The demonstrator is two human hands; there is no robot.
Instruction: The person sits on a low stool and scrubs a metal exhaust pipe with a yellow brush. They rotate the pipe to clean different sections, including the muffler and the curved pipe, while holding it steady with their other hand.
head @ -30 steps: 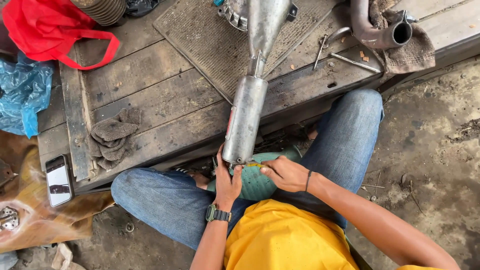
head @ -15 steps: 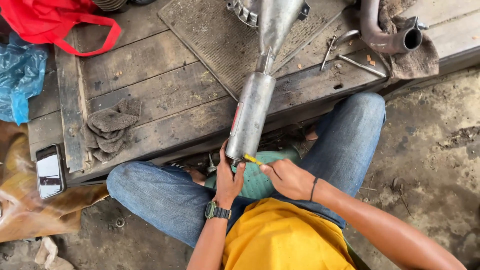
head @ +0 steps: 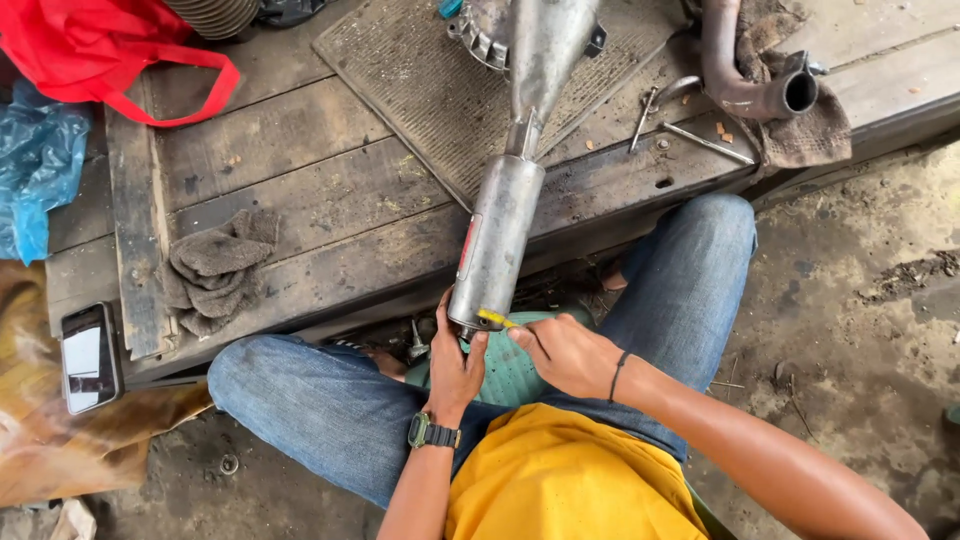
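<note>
A long grey metal exhaust silencer (head: 498,238) lies on the wooden platform (head: 300,190), its near end sticking out over my lap. My left hand (head: 455,360), with a watch on the wrist, is clasped under that near end. My right hand (head: 562,352) holds a small yellow-handled tool (head: 494,319) whose tip is against the silencer's end. A green stool (head: 505,372) is under me between my jeans-clad legs.
A bent exhaust pipe (head: 745,85) on a rag lies at the back right, with wrenches (head: 665,115) beside it. A grey rag (head: 215,270), a phone (head: 88,355), a red bag (head: 95,50) and blue plastic (head: 35,170) are at the left. Dirt floor lies to the right.
The yellow-handled tool has come into view at the silencer's end in my right hand. The view has shifted slightly; my left hand stays under the silencer's end.
</note>
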